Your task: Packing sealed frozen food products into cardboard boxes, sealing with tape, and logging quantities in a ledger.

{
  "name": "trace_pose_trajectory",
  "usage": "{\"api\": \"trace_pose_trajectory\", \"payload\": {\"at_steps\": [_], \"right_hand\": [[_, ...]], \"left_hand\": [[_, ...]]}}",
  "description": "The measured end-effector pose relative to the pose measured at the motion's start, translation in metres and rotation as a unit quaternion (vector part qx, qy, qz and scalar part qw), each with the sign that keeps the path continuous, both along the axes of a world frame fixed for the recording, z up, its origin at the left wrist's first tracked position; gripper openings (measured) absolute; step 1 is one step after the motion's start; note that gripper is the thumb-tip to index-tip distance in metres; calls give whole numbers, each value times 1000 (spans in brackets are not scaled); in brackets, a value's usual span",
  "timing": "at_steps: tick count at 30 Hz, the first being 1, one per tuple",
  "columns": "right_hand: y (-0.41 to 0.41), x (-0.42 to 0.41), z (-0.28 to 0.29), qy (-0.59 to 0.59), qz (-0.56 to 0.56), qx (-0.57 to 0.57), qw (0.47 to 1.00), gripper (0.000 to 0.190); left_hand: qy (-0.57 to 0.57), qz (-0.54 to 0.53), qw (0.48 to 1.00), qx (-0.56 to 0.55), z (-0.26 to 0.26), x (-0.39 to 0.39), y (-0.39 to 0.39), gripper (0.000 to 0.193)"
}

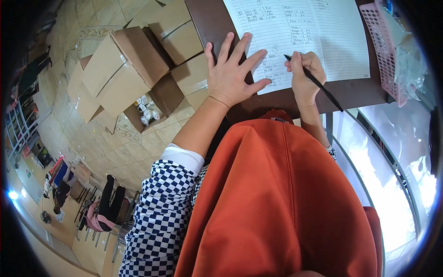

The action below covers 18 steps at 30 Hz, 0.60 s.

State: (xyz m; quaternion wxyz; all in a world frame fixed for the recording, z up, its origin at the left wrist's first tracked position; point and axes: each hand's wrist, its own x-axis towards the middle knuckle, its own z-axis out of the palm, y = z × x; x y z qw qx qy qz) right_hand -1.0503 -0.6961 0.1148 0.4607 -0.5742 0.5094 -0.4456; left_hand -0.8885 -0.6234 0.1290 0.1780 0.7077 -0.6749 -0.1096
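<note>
An open lined notebook [342, 52] with handwritten lists lies on a dark brown table [270, 104]. My right hand [306, 74] grips a black pen [323, 89], its tip at the left page near a handwritten line; whether it touches the paper I cannot tell. My left hand [233, 71] rests flat with fingers spread, partly on the table and partly over the notebook's left edge. Its thumb and index finger lie on the page, and it holds nothing. Part of the writing is hidden under the left thumb and behind the right hand.
A pink plastic basket [380, 45] with clear plastic packaging [410, 65] stands at the table's right. Left of the table are cardboard boxes [121, 65], one holding several wrapped items [148, 112], on a tiled floor [152, 142]. Farther off is another person [100, 214] near stacked chairs.
</note>
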Motion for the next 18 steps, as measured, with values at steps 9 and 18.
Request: {"api": "trace_pose_trajectory", "payload": {"at_steps": [9,18], "right_hand": [[0,-3,-14,89,25,-135,987,28],[1,1,-16,116,-9,-143,983,32]], "left_hand": [[2,2,1000,-5,0,0,-1,59],[-1,2,1000,-5,0,0,0,60]]}}
